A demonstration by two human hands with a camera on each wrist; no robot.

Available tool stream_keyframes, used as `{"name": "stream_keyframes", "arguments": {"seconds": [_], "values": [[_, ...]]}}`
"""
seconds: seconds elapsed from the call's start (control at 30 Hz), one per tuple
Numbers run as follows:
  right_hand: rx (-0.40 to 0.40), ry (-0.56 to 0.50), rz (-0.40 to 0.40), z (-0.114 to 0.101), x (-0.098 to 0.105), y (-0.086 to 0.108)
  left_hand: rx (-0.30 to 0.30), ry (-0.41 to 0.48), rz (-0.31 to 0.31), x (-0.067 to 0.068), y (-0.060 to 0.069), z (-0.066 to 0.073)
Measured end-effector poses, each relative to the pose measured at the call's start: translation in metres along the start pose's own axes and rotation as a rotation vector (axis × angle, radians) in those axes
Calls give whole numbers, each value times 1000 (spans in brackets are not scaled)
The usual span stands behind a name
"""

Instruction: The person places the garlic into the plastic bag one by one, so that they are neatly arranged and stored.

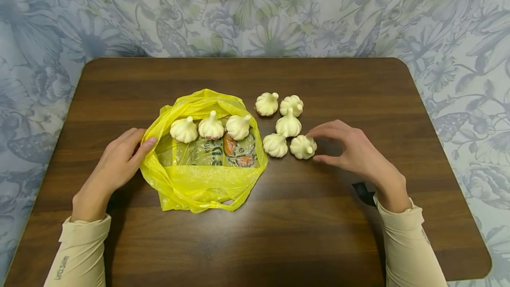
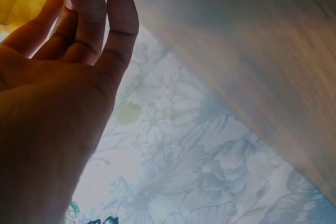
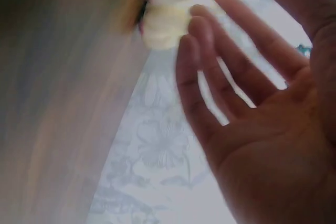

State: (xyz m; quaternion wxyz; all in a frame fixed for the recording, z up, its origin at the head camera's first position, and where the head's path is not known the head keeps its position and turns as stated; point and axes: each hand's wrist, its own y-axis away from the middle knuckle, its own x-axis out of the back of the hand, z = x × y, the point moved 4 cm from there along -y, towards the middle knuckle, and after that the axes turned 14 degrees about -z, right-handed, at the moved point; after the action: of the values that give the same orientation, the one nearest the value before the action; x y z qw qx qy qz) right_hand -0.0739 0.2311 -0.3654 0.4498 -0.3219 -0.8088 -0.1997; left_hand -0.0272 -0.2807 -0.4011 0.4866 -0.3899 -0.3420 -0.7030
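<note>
Floral wallpaper behind the tabletop; my left fingers pinch the yellow bag, three garlic bulbs inside; my right fingers, parted, flank a loose bulb, perhaps touching.

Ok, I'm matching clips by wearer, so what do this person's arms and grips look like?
Cream left sleeve with dark lettering, apparently "Let's Slim"; cream right sleeve with a small dark mark. Left grip and right grip look ungloved. A black strap-like piece shows beside the right wrist.
</note>
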Motion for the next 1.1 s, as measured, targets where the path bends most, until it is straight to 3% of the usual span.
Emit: {"name": "stream_keyframes", "arguments": {"seconds": [0.23,0.4,0.6,0.8,1.1], "values": [[101,-1,62,-12,-6,-6,7,1,-3,0,0,0],[118,-15,113,-12,-7,-6,10,5,-10,0,0,0],[87,-131,204,-7,-3,-6,11,3,-8,0,0,0],[0,-311,309,3,8,2,13,4,-11,1,-1,1],[-71,-436,385,13,14,10,26,9,-25,0,-1,0]]}}
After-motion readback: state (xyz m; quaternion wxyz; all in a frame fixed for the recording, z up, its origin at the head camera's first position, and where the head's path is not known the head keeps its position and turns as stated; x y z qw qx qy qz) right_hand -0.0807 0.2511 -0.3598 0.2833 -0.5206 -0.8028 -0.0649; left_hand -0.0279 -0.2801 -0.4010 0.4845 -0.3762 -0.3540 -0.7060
